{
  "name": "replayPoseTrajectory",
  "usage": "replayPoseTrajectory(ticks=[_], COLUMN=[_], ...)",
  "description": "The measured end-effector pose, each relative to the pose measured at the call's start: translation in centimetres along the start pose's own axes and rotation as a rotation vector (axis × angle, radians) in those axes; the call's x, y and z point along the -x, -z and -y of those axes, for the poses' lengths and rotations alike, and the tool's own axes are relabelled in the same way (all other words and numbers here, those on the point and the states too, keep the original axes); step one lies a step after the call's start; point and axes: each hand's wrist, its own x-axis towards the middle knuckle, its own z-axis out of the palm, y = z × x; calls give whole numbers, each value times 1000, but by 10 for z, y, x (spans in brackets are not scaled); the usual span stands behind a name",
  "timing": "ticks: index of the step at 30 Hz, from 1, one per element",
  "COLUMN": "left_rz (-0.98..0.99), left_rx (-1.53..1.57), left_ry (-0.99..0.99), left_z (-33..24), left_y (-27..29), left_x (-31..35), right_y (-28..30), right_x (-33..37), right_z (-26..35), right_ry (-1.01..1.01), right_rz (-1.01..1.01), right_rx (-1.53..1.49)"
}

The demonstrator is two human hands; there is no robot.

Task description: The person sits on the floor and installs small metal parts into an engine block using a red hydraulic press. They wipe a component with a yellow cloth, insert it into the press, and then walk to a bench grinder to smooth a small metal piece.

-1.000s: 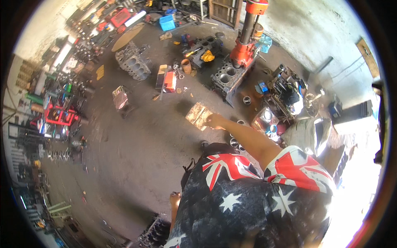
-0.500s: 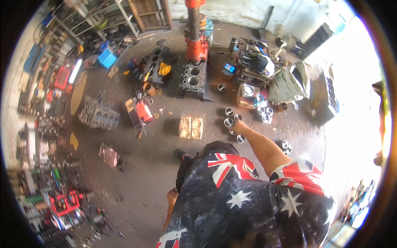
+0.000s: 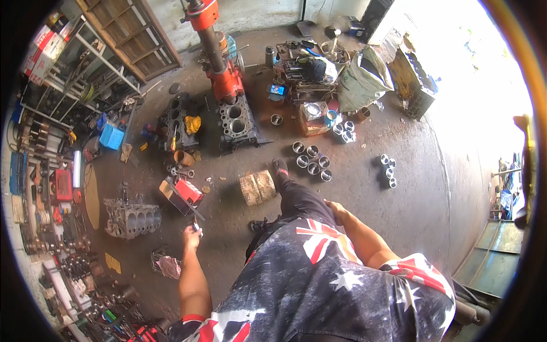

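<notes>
My left hand (image 3: pixel 192 235) reaches out ahead on the left, its fingers closed round a small silver-and-dark object (image 3: pixel 196 227) whose kind I cannot make out. It is just short of an open box with a red carton (image 3: pixel 188 192) in it. My right hand (image 3: pixel 337 212) lies against my right thigh with no object showing in it; its fingers are partly lost against the dark trousers. Several metal pistons (image 3: pixel 313 168) stand grouped on the floor beyond my right foot. Between my feet and the machine sits a patterned cardboard box (image 3: pixel 257 187).
Ahead, a red column machine (image 3: pixel 227 85) stands over an engine block (image 3: pixel 237 125). Another engine block (image 3: pixel 133 219) lies at the left, with a stool draped with pink cloth (image 3: pixel 168 266) nearer. More pistons (image 3: pixel 391 171) stand at the right. Tools and parts (image 3: pixel 68 251) crowd the left wall.
My right hand has left the pistons and come back to my thigh. My left hand has swung forward and outward from my side. The view has turned right.
</notes>
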Motion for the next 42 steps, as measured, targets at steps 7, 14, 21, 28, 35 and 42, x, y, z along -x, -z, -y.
replayPoseTrajectory(ticks=[7, 14, 21, 28, 35, 42], left_rz=[455, 501, 336, 634, 869, 1267], left_rx=[265, 28, -608, -633, -663, -847], left_ry=[16, 80, -183, -40, -199, -224], left_z=[-116, -191, -259, -312, -362, -419], left_y=[-88, -155, -153, -153, -114, -60], left_x=[-14, 14, 21, 2, -70, -108], right_y=[-20, -81, -144, -172, -216, -261], right_x=[-38, -64, -43, -59, -48, -14], right_z=[91, 255, 307, 295, 321, 348], right_ry=[148, 621, 701, 697, 516, 377], right_rz=[-95, -69, 490, 324, 214, 519], right_rx=[198, 983, 1501, 1433, 1188, 1192])
